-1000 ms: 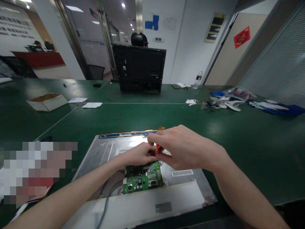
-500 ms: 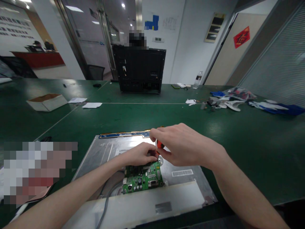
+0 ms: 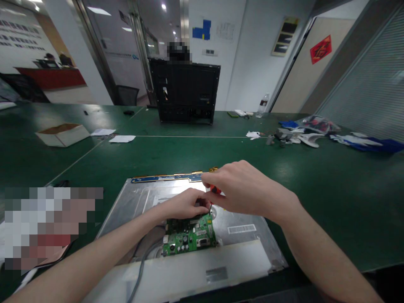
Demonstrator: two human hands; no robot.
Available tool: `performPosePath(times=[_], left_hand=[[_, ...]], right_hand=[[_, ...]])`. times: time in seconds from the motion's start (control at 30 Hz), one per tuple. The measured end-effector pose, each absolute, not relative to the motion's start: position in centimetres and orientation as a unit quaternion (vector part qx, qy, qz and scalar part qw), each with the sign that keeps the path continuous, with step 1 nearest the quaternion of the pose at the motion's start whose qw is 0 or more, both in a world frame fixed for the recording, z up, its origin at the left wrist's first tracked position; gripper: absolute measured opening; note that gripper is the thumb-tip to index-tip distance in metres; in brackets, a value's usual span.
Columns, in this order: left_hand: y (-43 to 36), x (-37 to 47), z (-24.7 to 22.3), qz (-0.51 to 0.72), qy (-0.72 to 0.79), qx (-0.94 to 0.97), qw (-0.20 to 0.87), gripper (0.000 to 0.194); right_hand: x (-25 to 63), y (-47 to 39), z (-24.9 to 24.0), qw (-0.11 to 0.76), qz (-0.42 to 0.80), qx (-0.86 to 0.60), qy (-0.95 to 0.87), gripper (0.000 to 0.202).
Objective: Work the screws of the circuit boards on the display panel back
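Observation:
A green circuit board lies on the silver back of a flat panel. My right hand is closed round the red and orange handle of a screwdriver, whose thin shaft points down at the board's upper right corner. At the board's upper edge, my left hand has its thumb and fingers together beside the shaft tip; what they pinch is too small to make out. A blue circuit strip runs along the panel's far edge. A grey cable crosses the near left part.
Across the green table stand a black monitor housing and a bottle. An open box is at left, gloves and parts at right. Someone's blurred form is at lower left.
My right hand has turned slightly and shifted a little to the right with the screwdriver, so the handle leans differently. My left hand has stayed in place.

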State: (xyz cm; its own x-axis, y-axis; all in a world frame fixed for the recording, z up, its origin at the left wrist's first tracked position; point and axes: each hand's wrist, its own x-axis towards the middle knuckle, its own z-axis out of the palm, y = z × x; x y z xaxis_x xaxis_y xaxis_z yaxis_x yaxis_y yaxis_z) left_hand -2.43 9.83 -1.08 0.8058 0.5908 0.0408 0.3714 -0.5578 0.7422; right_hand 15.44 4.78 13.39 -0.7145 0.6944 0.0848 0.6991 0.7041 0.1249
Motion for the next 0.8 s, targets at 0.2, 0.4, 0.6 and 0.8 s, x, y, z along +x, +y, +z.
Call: performPosePath(times=[0.2, 0.4, 0.6, 0.8], left_hand=[[10.11, -2.54, -1.80, 0.149, 0.280, 0.875, 0.366, 0.012], [10.06, -2.48, -1.41, 0.141, 0.270, 0.881, 0.362, 0.011], [9.80, -2.45, -0.92, 0.141, 0.279, 0.864, 0.395, 0.012], [10.11, -2.54, -1.50, 0.140, 0.268, 0.869, 0.392, 0.011]], right_hand=[[15.49, 4.29, 13.74, 0.021, -0.020, -0.341, -0.940, 0.013], [15.43, 4.63, 13.67, 0.010, -0.048, -0.374, -0.926, 0.011], [15.45, 4.53, 13.72, 0.011, -0.053, -0.372, -0.927, 0.007], [15.65, 4.44, 13.72, 0.017, -0.039, -0.353, -0.935, 0.005]])
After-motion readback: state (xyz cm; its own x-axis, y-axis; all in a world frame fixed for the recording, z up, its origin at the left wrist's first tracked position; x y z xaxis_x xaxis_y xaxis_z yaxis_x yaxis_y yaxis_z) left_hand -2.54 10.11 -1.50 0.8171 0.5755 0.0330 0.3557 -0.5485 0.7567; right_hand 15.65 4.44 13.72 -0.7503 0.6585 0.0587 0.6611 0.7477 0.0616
